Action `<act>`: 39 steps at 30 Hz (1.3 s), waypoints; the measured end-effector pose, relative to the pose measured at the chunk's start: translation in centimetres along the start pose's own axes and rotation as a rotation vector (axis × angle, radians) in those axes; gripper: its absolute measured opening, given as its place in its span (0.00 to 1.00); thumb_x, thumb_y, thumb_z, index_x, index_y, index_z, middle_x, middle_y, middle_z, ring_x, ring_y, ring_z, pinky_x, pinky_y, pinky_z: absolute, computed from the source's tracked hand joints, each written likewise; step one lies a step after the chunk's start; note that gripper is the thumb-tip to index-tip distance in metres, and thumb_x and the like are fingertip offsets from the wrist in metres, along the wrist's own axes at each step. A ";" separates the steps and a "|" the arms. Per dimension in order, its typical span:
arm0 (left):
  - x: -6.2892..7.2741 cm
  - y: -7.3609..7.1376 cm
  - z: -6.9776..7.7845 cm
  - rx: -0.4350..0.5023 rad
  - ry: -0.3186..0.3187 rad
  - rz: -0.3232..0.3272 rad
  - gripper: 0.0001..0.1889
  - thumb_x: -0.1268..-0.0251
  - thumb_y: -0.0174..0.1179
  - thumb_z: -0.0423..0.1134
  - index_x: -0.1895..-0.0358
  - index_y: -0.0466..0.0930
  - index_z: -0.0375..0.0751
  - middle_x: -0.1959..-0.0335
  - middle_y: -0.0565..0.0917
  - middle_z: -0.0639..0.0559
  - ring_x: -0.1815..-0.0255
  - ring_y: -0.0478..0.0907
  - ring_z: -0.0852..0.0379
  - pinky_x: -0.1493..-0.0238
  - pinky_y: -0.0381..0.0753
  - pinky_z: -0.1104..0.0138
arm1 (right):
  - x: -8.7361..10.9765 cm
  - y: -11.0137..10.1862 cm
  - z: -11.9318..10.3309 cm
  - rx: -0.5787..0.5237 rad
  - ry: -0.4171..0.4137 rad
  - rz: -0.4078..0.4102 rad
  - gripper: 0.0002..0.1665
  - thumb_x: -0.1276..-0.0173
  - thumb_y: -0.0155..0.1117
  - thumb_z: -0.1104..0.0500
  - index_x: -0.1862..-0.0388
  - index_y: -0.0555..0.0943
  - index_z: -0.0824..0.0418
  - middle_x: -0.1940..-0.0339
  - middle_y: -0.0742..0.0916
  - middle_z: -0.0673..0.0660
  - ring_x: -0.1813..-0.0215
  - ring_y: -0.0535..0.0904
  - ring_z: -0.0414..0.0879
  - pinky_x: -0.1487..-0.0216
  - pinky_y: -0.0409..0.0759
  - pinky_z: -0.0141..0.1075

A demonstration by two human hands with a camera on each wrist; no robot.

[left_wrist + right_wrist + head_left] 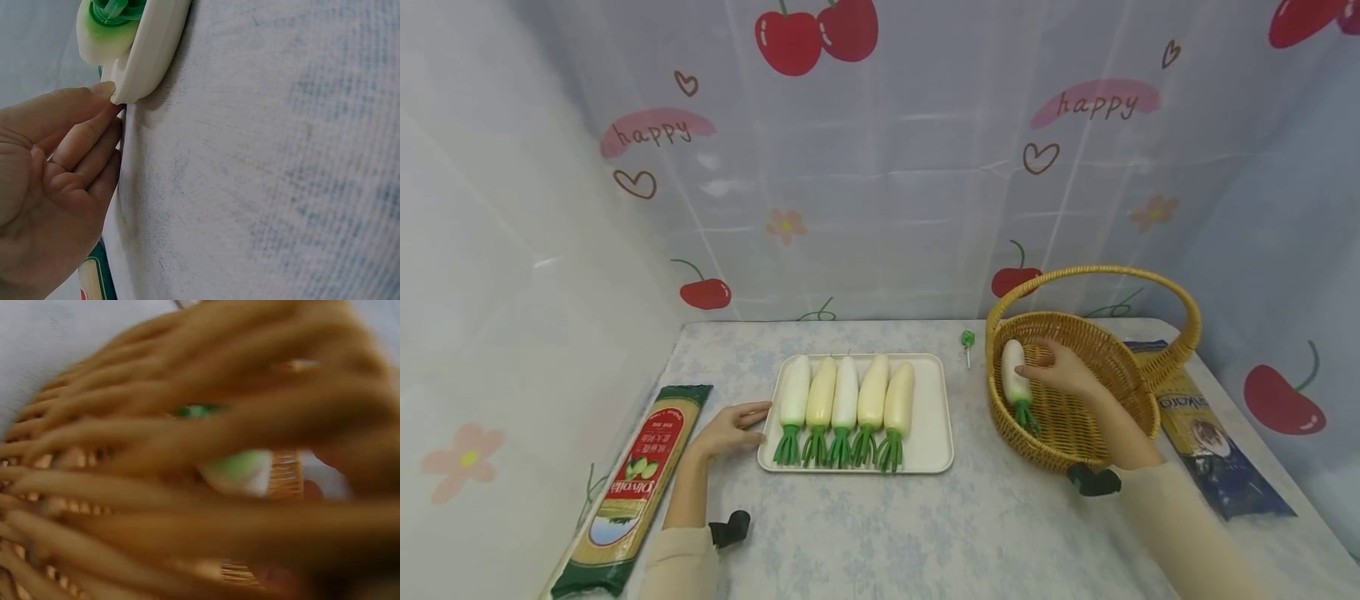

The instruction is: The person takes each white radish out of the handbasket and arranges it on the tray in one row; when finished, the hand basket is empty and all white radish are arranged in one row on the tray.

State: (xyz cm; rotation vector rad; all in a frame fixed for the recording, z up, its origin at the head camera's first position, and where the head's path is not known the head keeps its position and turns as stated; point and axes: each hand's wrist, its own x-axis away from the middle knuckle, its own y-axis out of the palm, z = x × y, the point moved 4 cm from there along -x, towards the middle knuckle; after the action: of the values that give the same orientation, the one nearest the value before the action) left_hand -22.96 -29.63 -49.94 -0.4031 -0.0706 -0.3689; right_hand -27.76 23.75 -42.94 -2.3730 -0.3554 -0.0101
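A white tray (934,417) holds several white radishes (846,392) with green tops, laid side by side. My left hand (752,421) rests at the tray's left front corner; in the left wrist view its thumb and fingertips (106,92) touch the tray rim (150,50) below a radish end (97,40). In the wicker basket (1060,442) on the right, my right hand (1033,373) holds one radish (1012,367) that leans against the basket's left wall. The right wrist view is blurred, showing wicker (94,487) and a bit of the radish (240,472).
A long pasta packet (636,487) lies at the table's left edge and a blue packet (1210,442) to the right of the basket. A small green lollipop (967,339) lies between tray and basket. Cherry-print sheets wall the table on three sides.
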 end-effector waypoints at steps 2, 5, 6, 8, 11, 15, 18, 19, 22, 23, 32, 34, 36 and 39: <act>0.0 0.0 0.0 0.002 0.000 0.002 0.34 0.48 0.61 0.23 0.34 0.60 0.20 0.37 0.64 0.25 0.34 0.60 0.32 0.57 0.75 0.75 | -0.5 0.5 0.5 -0.014 -0.032 -0.022 0.52 0.36 0.61 0.42 0.30 0.53 0.77 0.41 0.69 0.82 0.44 0.71 0.72 0.57 0.78 0.51; 0.1 0.0 0.0 0.005 0.000 0.003 0.34 0.48 0.61 0.23 0.35 0.60 0.20 0.37 0.65 0.25 0.34 0.60 0.32 0.58 0.75 0.75 | -0.8 1.5 1.2 -0.064 -0.087 -0.060 0.54 0.38 0.62 0.41 0.30 0.52 0.76 0.46 0.71 0.84 0.52 0.78 0.66 0.65 0.80 0.43; 0.1 0.0 0.1 0.006 -0.002 0.005 0.34 0.48 0.61 0.23 0.35 0.60 0.20 0.37 0.64 0.25 0.34 0.60 0.32 0.58 0.75 0.75 | -0.8 1.8 1.4 -0.072 -0.097 -0.076 0.54 0.38 0.61 0.41 0.29 0.51 0.76 0.47 0.70 0.85 0.54 0.78 0.65 0.66 0.80 0.42; 0.1 0.0 0.1 0.005 -0.007 0.007 0.34 0.47 0.61 0.23 0.34 0.60 0.20 0.37 0.65 0.25 0.34 0.60 0.33 0.59 0.75 0.75 | -1.0 2.3 1.6 -0.106 -0.086 -0.098 0.53 0.36 0.61 0.43 0.28 0.50 0.75 0.44 0.68 0.85 0.51 0.77 0.67 0.65 0.80 0.41; 0.1 0.1 0.2 0.003 -0.017 0.010 0.34 0.47 0.61 0.23 0.34 0.60 0.21 0.36 0.65 0.26 0.33 0.60 0.33 0.59 0.75 0.75 | -1.0 2.8 1.3 -0.103 -0.037 -0.102 0.51 0.34 0.60 0.49 0.28 0.46 0.75 0.37 0.62 0.84 0.43 0.70 0.73 0.59 0.80 0.45; 0.0 0.1 0.2 0.000 -0.019 0.013 0.34 0.47 0.61 0.23 0.34 0.60 0.21 0.36 0.65 0.27 0.33 0.60 0.34 0.57 0.75 0.75 | -1.0 3.0 1.0 -0.078 -0.010 -0.076 0.48 0.32 0.59 0.54 0.28 0.45 0.77 0.35 0.60 0.83 0.40 0.67 0.74 0.57 0.80 0.46; 0.0 0.0 0.2 -0.005 -0.017 0.015 0.34 0.47 0.61 0.23 0.34 0.60 0.21 0.37 0.65 0.27 0.34 0.61 0.34 0.57 0.75 0.75 | -1.2 3.0 1.2 -0.101 -0.006 -0.068 0.47 0.32 0.58 0.55 0.27 0.45 0.76 0.38 0.64 0.83 0.46 0.74 0.69 0.60 0.80 0.43; 0.0 0.0 0.2 -0.007 -0.017 0.016 0.34 0.47 0.61 0.23 0.34 0.60 0.21 0.37 0.65 0.26 0.34 0.61 0.34 0.57 0.75 0.75 | -1.2 3.0 1.3 -0.117 -0.002 -0.066 0.47 0.32 0.58 0.55 0.27 0.45 0.74 0.40 0.65 0.83 0.48 0.75 0.67 0.61 0.80 0.41; 0.1 0.0 0.2 -0.011 -0.018 0.020 0.34 0.47 0.61 0.23 0.34 0.61 0.21 0.37 0.65 0.26 0.34 0.61 0.33 0.57 0.75 0.75 | -1.1 2.9 1.6 -0.183 0.014 -0.053 0.47 0.32 0.57 0.55 0.25 0.44 0.71 0.39 0.65 0.82 0.48 0.75 0.64 0.62 0.79 0.39; 0.1 0.1 0.2 -0.016 -0.019 0.022 0.34 0.47 0.61 0.24 0.34 0.61 0.21 0.37 0.66 0.27 0.34 0.61 0.34 0.57 0.75 0.76 | -1.1 2.8 1.6 -0.203 0.025 -0.045 0.47 0.31 0.57 0.54 0.25 0.44 0.69 0.37 0.64 0.81 0.46 0.74 0.65 0.61 0.79 0.39; 0.3 0.1 0.2 -0.036 -0.024 0.034 0.34 0.47 0.61 0.24 0.35 0.62 0.22 0.38 0.67 0.27 0.34 0.62 0.34 0.58 0.74 0.75 | 0.0 1.5 2.3 -0.394 0.138 -0.030 0.47 0.30 0.55 0.45 0.22 0.42 0.56 0.26 0.46 0.73 0.32 0.56 0.72 0.42 0.69 0.54; 0.2 0.1 0.2 -0.035 -0.026 0.033 0.34 0.47 0.61 0.25 0.34 0.62 0.22 0.37 0.67 0.27 0.34 0.62 0.34 0.58 0.74 0.75 | 0.4 1.3 2.3 -0.477 0.152 -0.046 0.47 0.29 0.53 0.45 0.22 0.40 0.55 0.25 0.44 0.72 0.30 0.52 0.70 0.38 0.66 0.53; 0.2 0.2 0.2 -0.035 -0.025 0.032 0.34 0.47 0.61 0.24 0.35 0.62 0.22 0.38 0.67 0.27 0.34 0.62 0.34 0.57 0.74 0.75 | 0.8 1.0 2.3 -0.574 0.163 -0.056 0.47 0.29 0.53 0.46 0.22 0.38 0.55 0.25 0.46 0.71 0.32 0.58 0.66 0.39 0.68 0.49; 0.2 0.1 0.3 -0.032 -0.020 0.030 0.34 0.47 0.61 0.24 0.35 0.61 0.21 0.38 0.67 0.27 0.34 0.62 0.34 0.56 0.74 0.75 | 1.7 0.6 1.8 -0.678 0.160 -0.057 0.47 0.28 0.52 0.47 0.23 0.36 0.55 0.29 0.54 0.69 0.41 0.71 0.52 0.46 0.74 0.39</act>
State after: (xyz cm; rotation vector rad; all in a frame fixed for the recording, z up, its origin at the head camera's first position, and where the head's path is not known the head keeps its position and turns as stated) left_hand -22.70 -29.48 -49.73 -0.4389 -0.0785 -0.3363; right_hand -26.18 24.96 -44.52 -3.0000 -0.3836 -0.4022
